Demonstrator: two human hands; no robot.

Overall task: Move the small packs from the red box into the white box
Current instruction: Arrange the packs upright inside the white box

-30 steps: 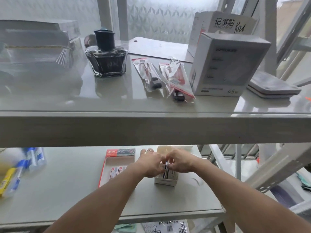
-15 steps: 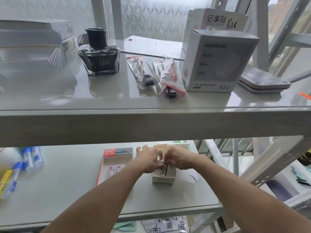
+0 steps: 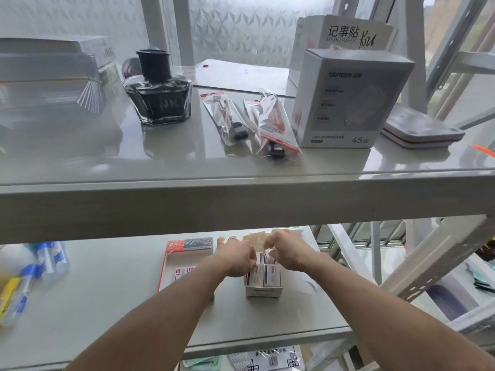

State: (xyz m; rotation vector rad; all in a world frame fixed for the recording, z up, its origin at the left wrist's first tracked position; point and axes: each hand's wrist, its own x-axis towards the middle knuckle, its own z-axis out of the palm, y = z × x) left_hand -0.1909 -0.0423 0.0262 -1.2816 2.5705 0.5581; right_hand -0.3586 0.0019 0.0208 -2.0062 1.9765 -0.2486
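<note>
Head camera shows us both hands meeting over the white box (image 3: 263, 292) on the lower shelf (image 3: 107, 303). Our left hand (image 3: 235, 259) and right hand (image 3: 285, 254) hover just above the box's open top, fingers curled narrow and pinched toward each other, touching the upper edges of the small packs (image 3: 263, 275) that stand upright inside. Whether either hand truly grips a pack we cannot tell, since the fingertips blur together. We count at least two packs showing their printed faces at the front of the white box, with more edges behind them under the fingers. Left of the white box and just beside our left forearm lies the red box (image 3: 184, 259), a flat open tray; in it we see one or two packs (image 3: 183, 273) lying flat, partly hidden by the arm. On the upper shelf (image 3: 241, 199) stand one ink bottle (image 3: 159, 95), two clear sachets (image 3: 249, 121), one grey charger carton (image 3: 348, 100) and one memo paper carton (image 3: 345, 32) behind it. Several blue-capped tubes (image 3: 40, 266) lie at the lower shelf's left end.
</note>
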